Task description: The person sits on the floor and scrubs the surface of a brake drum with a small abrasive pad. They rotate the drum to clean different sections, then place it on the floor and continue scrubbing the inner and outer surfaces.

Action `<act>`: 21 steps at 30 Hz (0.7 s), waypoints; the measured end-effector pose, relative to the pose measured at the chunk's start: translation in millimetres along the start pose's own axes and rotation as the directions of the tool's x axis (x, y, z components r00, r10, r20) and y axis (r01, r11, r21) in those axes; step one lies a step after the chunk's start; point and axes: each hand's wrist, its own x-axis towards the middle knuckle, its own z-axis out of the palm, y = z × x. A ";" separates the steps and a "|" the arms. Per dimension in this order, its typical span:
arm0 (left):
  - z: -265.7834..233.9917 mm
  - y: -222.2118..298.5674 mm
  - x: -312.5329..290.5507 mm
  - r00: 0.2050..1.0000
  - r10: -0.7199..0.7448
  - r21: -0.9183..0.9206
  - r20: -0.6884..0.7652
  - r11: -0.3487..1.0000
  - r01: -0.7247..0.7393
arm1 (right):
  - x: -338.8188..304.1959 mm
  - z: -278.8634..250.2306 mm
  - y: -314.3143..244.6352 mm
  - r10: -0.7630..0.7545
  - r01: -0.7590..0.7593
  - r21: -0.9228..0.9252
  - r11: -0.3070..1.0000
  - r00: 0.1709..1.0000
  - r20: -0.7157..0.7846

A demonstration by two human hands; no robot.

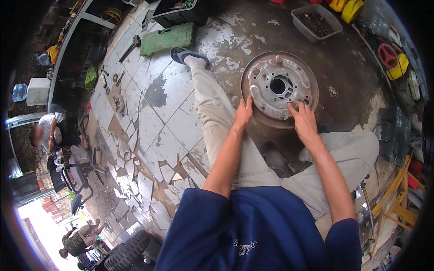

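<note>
A round, rusty brake drum assembly lies on the floor between my legs. Its pale metal face has a large centre hole, slots and several bolt holes. My left hand grips the drum's left rim, with the thumb and fingers at the edge. At the lower right of the face, my right hand rests with fingers bent and pressed on the metal. Beside those fingertips sits a small dark part. Whatever the right fingers pinch is too small and too covered to make out.
A grey tub of small rusty parts stands beyond the drum. At the upper left are a green case, a black crate and a hammer. Broken tiles cover the lower left floor. Two other people are farther left.
</note>
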 end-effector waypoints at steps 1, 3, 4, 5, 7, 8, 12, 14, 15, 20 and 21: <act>-2.0 1.3 -2.3 1.000 0.010 0.003 0.002 1.000 -0.010 | -2.7 1.6 -1.9 0.002 -0.002 -0.002 1.000 1.000 -0.019; -5.2 -8.5 -0.6 1.000 0.020 0.004 -0.010 1.000 -0.020 | -5.5 -1.2 -6.7 -0.009 0.010 0.059 0.998 1.000 -0.005; -6.6 -15.0 1.7 0.998 0.054 -0.026 -0.018 0.998 -0.054 | -6.2 -4.0 -8.5 -0.015 0.015 0.085 0.996 1.000 0.006; -3.0 -11.1 0.0 0.998 0.060 -0.033 -0.024 0.998 -0.061 | -7.8 -8.9 -5.0 -0.006 0.004 0.100 0.995 1.000 0.020; -1.0 -3.5 -1.6 0.997 0.074 -0.044 -0.034 0.996 -0.076 | -3.9 -12.0 -6.0 0.035 -0.042 0.137 0.990 0.998 0.053; -4.1 -11.5 1.7 0.998 0.046 -0.012 -0.040 0.999 -0.046 | -3.7 -12.4 -10.2 0.028 -0.033 0.151 0.988 0.999 0.034; -0.5 7.4 -11.7 0.944 0.169 0.018 -0.285 0.985 -0.171 | -6.5 0.2 -6.1 0.032 -0.030 0.115 0.993 0.999 -0.016; -1.7 14.7 -20.9 0.839 0.369 0.162 -0.400 0.929 -0.331 | -8.5 -1.7 -5.6 0.017 -0.015 0.104 0.994 1.000 -0.018; -3.8 22.6 -28.1 0.796 0.441 0.230 -0.414 0.897 -0.378 | -9.1 -4.3 -5.3 0.025 -0.023 0.121 0.992 1.000 -0.008; -7.4 47.7 -58.1 0.628 0.767 0.510 -0.132 0.596 -0.620 | -10.0 -0.3 -2.1 0.051 -0.052 0.170 0.984 0.999 0.007; -4.6 44.6 -61.6 0.637 0.765 0.522 -0.096 0.584 -0.622 | -9.2 0.3 -2.4 0.055 -0.057 0.176 0.983 0.998 0.016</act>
